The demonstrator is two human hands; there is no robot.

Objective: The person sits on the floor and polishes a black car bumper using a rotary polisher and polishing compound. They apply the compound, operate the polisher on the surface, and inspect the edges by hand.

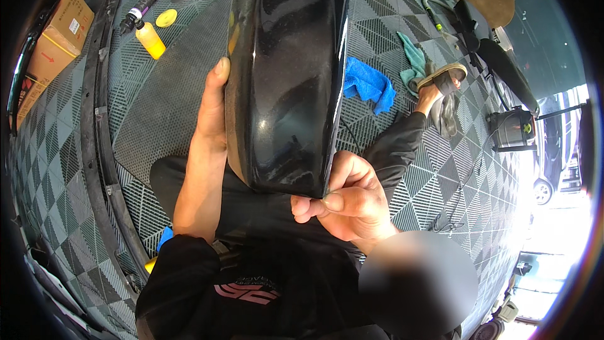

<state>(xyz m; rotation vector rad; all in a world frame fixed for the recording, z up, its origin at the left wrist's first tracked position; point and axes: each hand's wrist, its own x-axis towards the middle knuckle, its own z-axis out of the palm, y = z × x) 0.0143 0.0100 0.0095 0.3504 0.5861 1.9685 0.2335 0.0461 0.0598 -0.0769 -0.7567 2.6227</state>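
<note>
A long glossy black panel [292, 75], which looks like a car body part, is held up in front of me above my lap, its far end running out of the top of the view. My left hand [214, 101] grips its left side, thumb along the edge and the other fingers hidden behind it. At the lower right corner, my right hand [355, 201] is closed with thumb and fingers pinching the panel's edge. Whether a small piece sits between those fingertips is not visible.
I sit on a tiled grid floor [434, 195]. To the left lie a yellow bottle [151, 41], a dark spray bottle [139, 9], a long black strip [97, 119] and a cardboard box [60, 41]. A blue cloth [369, 85] and a green cloth [412, 56] are on the right, near my sandalled foot [440, 82].
</note>
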